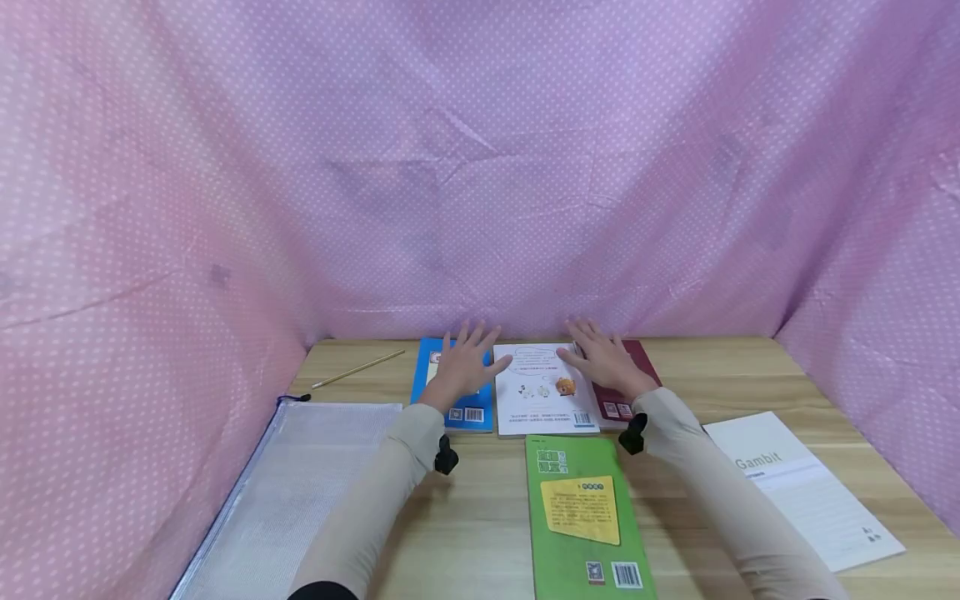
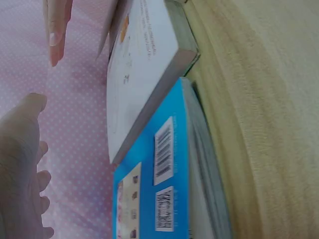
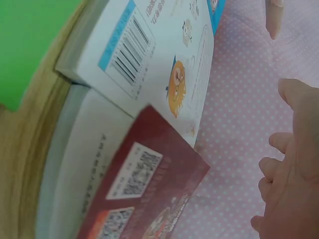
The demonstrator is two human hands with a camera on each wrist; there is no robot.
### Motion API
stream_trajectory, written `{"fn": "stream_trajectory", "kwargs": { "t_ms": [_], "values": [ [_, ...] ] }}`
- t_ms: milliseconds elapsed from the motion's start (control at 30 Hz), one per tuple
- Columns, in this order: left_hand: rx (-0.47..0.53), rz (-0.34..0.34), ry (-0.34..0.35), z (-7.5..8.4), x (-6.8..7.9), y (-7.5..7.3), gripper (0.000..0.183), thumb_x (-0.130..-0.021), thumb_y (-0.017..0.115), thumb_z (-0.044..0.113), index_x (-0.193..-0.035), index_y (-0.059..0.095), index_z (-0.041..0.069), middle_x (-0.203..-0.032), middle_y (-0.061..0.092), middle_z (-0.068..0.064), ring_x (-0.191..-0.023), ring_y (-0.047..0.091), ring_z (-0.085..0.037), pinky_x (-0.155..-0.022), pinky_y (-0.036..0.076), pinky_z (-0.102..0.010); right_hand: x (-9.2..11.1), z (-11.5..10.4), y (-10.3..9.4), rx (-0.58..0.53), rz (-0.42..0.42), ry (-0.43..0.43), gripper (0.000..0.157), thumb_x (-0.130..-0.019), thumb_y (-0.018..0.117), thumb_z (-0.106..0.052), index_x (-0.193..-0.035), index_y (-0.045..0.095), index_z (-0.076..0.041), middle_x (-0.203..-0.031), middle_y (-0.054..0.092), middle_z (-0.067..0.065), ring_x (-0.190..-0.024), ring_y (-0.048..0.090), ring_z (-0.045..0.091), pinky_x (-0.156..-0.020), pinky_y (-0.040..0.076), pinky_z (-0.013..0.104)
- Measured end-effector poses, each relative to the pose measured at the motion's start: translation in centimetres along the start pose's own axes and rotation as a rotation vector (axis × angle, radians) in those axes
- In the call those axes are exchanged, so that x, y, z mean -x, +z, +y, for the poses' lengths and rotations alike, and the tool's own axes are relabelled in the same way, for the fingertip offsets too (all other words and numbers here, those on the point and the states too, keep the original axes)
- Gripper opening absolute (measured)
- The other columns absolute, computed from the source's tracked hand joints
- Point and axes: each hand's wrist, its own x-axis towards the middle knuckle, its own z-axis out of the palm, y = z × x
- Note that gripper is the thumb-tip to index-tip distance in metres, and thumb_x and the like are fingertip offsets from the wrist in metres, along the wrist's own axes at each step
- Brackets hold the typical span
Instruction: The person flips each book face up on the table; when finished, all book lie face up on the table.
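In the head view, my left hand (image 1: 467,365) is spread over a blue book (image 1: 482,398), palm down. My right hand (image 1: 607,364), also with fingers spread, hovers over the inner side of a maroon book (image 1: 639,357). Between them lies a white book (image 1: 534,408) with small cartoon animals. Both wrist views show the hands raised above the books: the left hand (image 2: 20,164) beside the blue book (image 2: 149,199), the right hand (image 3: 294,164) beyond the maroon cover (image 3: 172,149), which overlaps a pale book (image 3: 94,134). Neither hand holds anything.
A green book (image 1: 585,562) lies in front of the row. To the right is a white "Gambit" notebook (image 1: 806,500); at left lie a clear mesh zip pouch (image 1: 315,483) and a pencil (image 1: 358,369). A pink dotted curtain (image 1: 525,208) encloses the wooden table (image 1: 457,533).
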Motion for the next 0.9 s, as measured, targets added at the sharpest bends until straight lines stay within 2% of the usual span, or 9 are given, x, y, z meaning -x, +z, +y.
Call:
{"fn": "stream_trajectory", "kwargs": {
  "t_ms": [233,433,567,733,900],
  "values": [
    [0.056,0.063,0.036,1.6,-0.1,-1.5,0.074,-0.102,0.042,0.062,-0.162,0.029,0.021,-0.169,0.024,-0.011,-0.158,0.014,-0.035,-0.126,0.013,-0.064,-0.4,0.2,-1.2,0.023,0.010,-0.024,0.073,-0.105,0.048,-0.048,-0.162,0.025,-0.009,-0.167,0.020,0.024,-0.155,0.011,0.047,-0.120,0.002,0.075],
    [0.041,0.112,0.108,4.5,-0.2,-2.0,0.072,-0.101,0.051,0.056,-0.159,0.035,0.016,-0.164,0.036,-0.009,-0.155,0.028,-0.031,-0.127,0.022,-0.057,-0.9,1.5,-2.4,-0.007,0.049,-0.083,0.067,-0.105,0.053,-0.041,-0.158,0.034,-0.005,-0.163,0.030,0.025,-0.152,0.024,0.047,-0.122,0.014,0.070],
    [0.072,0.112,0.159,6.8,-0.3,-1.7,0.074,-0.100,0.059,0.052,-0.159,0.036,0.014,-0.162,0.041,-0.008,-0.151,0.035,-0.029,-0.125,0.029,-0.049,-1.0,2.9,-3.7,-0.099,0.049,-0.091,0.068,-0.105,0.054,-0.039,-0.156,0.034,0.000,-0.162,0.032,0.027,-0.149,0.029,0.047,-0.123,0.022,0.065],
    [0.253,0.083,0.219,9.5,-0.3,-0.6,0.080,-0.096,0.068,0.044,-0.162,0.028,0.021,-0.166,0.034,-0.003,-0.150,0.039,-0.028,-0.120,0.039,-0.045,-0.4,4.4,-5.2,-0.208,0.014,-0.051,0.067,-0.105,0.056,-0.031,-0.158,0.030,0.001,-0.163,0.027,0.028,-0.151,0.024,0.049,-0.123,0.020,0.066],
    [0.455,0.025,0.209,11.5,-0.2,1.2,0.082,-0.092,0.076,0.035,-0.161,0.032,0.022,-0.161,0.043,-0.005,-0.146,0.044,-0.025,-0.116,0.044,-0.043,0.2,6.2,-6.2,-0.224,0.021,-0.020,0.064,-0.103,0.059,-0.024,-0.156,0.034,0.001,-0.159,0.034,0.031,-0.145,0.033,0.054,-0.117,0.030,0.068]
  ]
}}
